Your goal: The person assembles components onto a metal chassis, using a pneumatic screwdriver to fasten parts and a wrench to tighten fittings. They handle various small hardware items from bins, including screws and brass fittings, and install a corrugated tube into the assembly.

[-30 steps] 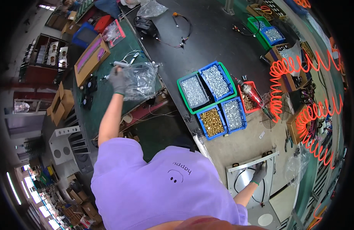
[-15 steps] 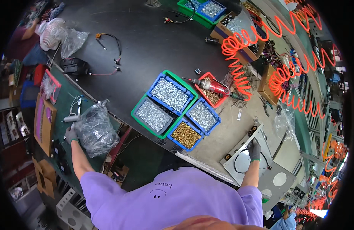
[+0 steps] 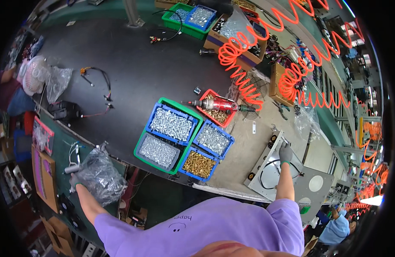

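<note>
My left hand (image 3: 75, 181), in a grey glove, is at the edge of a clear plastic bag (image 3: 102, 176) on the green side table. Its fingers are blurred, so whether it grips the bag cannot be made out. A pale cylinder with thin white tubing (image 3: 72, 168) lies just beyond that hand. My right hand (image 3: 285, 153), gloved too, is over a shallow metal tray-like panel (image 3: 266, 177) with black-and-brass round fittings along its side. Its fingers are drawn together, and what they hold is hidden. A black cable (image 3: 262, 173) loops across the panel below the hand.
Blue bins of silver screws (image 3: 171, 124) and brass fittings (image 3: 198, 164) stand mid-table, partly inside a green tray (image 3: 139, 155). A red power tool (image 3: 219, 104) lies across a red bin. Orange coiled hoses (image 3: 244, 81) hang at right. A fan (image 3: 33, 76) stands far left.
The view has shifted, so the bench items appear further left. My right hand has moved farther up the panel. My left hand has come slightly nearer, along the bag's edge.
</note>
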Action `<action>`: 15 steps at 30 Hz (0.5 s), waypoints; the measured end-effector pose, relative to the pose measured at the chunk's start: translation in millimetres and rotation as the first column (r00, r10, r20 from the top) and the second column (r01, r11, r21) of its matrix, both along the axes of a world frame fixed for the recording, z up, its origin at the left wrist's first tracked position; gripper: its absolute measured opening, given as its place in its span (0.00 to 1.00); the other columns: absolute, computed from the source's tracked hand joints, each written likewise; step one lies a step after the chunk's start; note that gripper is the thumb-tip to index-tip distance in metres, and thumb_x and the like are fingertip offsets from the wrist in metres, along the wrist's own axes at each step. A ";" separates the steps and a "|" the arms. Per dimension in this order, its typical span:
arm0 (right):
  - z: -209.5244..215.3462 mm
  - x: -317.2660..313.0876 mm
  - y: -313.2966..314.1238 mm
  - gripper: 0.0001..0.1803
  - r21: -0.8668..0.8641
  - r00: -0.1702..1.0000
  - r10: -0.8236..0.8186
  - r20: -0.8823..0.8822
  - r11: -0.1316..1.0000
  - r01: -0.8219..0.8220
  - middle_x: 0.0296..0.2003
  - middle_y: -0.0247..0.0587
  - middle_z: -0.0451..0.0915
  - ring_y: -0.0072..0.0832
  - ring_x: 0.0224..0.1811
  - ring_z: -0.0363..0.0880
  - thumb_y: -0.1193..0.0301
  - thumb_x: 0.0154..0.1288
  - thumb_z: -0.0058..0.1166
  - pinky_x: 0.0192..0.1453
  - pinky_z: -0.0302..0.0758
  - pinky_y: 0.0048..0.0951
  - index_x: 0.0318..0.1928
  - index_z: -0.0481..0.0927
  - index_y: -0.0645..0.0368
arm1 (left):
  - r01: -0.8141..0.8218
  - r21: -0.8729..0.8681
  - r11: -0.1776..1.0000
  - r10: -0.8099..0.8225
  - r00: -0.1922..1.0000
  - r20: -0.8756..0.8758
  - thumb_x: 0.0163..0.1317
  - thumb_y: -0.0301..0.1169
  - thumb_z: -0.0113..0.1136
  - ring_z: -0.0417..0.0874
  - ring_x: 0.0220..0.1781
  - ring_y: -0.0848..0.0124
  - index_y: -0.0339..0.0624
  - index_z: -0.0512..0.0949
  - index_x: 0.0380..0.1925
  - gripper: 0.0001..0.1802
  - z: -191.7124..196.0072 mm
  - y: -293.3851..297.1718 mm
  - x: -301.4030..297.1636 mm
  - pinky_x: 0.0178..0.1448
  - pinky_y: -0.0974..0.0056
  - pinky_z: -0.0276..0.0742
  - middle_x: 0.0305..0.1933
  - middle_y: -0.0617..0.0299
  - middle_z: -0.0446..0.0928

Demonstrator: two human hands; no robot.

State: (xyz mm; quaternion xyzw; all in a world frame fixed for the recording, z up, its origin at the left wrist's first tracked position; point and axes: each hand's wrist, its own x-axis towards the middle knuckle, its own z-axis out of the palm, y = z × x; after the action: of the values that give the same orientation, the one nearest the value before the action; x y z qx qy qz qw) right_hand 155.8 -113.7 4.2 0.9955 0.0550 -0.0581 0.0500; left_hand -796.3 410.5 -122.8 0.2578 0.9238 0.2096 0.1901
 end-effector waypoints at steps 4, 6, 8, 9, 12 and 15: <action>71.9 -18.9 74.2 0.15 0.293 0.885 0.371 0.282 0.845 -0.447 0.42 0.50 0.79 0.49 0.43 0.78 0.67 0.60 0.48 0.47 0.73 0.42 0.46 0.78 0.57 | -0.277 -0.137 0.951 0.236 0.938 -0.253 0.51 0.50 0.60 0.80 0.43 0.53 0.29 0.77 0.44 0.32 6.2 -8.3 23.9 0.47 0.53 0.76 0.44 0.45 0.78; 82.7 -34.7 127.4 0.17 0.406 0.724 0.561 0.402 0.599 -0.690 0.39 0.46 0.80 0.47 0.38 0.78 0.74 0.52 0.52 0.44 0.74 0.41 0.45 0.79 0.56 | -0.255 -0.010 0.967 0.249 0.951 -0.182 0.50 0.48 0.61 0.80 0.41 0.54 0.30 0.77 0.42 0.30 9.6 -17.9 32.8 0.44 0.54 0.76 0.42 0.46 0.79; 90.4 -66.2 192.8 0.13 0.537 0.680 0.663 0.314 0.467 -0.703 0.36 0.46 0.79 0.43 0.39 0.78 0.71 0.56 0.54 0.44 0.73 0.38 0.43 0.79 0.56 | -0.225 0.135 0.965 0.241 0.964 -0.112 0.49 0.47 0.63 0.80 0.39 0.56 0.32 0.78 0.40 0.28 24.5 -24.5 59.4 0.40 0.55 0.77 0.41 0.48 0.79; 102.4 -84.5 228.0 0.12 0.634 0.655 0.721 0.226 0.402 -0.660 0.35 0.47 0.79 0.43 0.41 0.77 0.68 0.59 0.54 0.44 0.73 0.38 0.43 0.79 0.56 | -0.225 0.197 0.954 0.245 0.966 -0.080 0.48 0.46 0.63 0.81 0.38 0.57 0.33 0.78 0.39 0.27 36.6 -30.5 74.5 0.39 0.55 0.77 0.40 0.49 0.79; 81.4 -99.9 314.5 0.15 0.537 0.471 0.870 0.142 0.332 -0.775 0.40 0.46 0.76 0.43 0.44 0.76 0.65 0.61 0.49 0.48 0.73 0.41 0.48 0.78 0.52 | -0.367 0.307 0.878 0.347 0.930 0.120 0.45 0.41 0.63 0.79 0.34 0.60 0.36 0.79 0.34 0.20 52.3 -39.4 49.6 0.34 0.57 0.76 0.35 0.54 0.78; 40.2 -108.3 383.9 0.17 0.350 0.344 0.934 -0.096 0.355 -0.867 0.46 0.50 0.74 0.46 0.47 0.75 0.68 0.60 0.49 0.51 0.74 0.41 0.51 0.77 0.48 | -0.382 0.422 0.823 0.148 0.859 0.490 0.49 0.39 0.59 0.78 0.31 0.63 0.37 0.78 0.31 0.16 54.3 -59.4 -16.4 0.35 0.59 0.75 0.30 0.58 0.77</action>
State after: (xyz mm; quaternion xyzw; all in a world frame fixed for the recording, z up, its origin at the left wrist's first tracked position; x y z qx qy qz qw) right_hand 47.5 270.2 44.4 0.7745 0.6113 -0.1534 -0.0537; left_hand -812.7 351.1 -68.5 0.1104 0.7968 0.5209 0.2856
